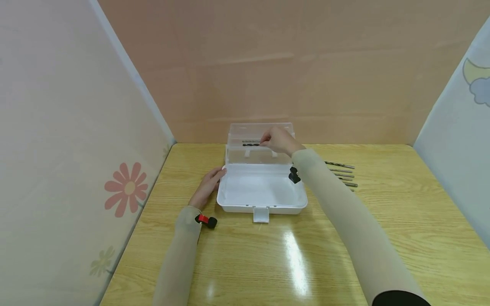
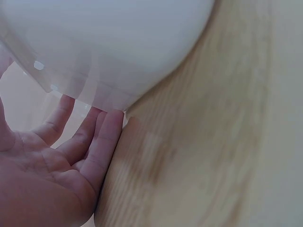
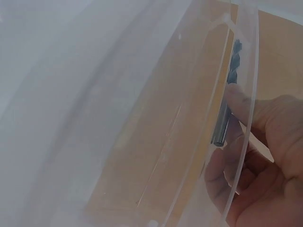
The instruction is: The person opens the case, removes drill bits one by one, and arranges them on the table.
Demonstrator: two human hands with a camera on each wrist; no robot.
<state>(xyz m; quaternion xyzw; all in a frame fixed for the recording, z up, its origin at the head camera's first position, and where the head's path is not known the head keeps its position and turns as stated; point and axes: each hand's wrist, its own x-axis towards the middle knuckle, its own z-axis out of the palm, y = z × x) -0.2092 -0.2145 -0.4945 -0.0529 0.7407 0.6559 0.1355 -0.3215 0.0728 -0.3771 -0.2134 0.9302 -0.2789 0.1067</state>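
My right hand (image 1: 280, 140) pinches a dark twist drill bit (image 3: 233, 71) between thumb and fingers, its fluted end pointing left over the raised clear lid (image 1: 239, 157). A paler fluted shape (image 1: 250, 141) shows just behind that bit; whether it is another bit or a reflection, I cannot tell. The white plastic box (image 1: 262, 187) lies with its lid tipped back. At the box's left rear corner is my left hand (image 1: 208, 185). In the left wrist view its nearly straight fingers (image 2: 106, 142) touch the box's outer wall.
Several more drill bits (image 1: 342, 171) lie on the wooden table (image 1: 237, 259) right of the box, partly hidden by my right forearm. The box's front latch (image 1: 261, 215) hangs down. A tan backdrop (image 1: 268, 76) stands behind, with pale panels at both sides.
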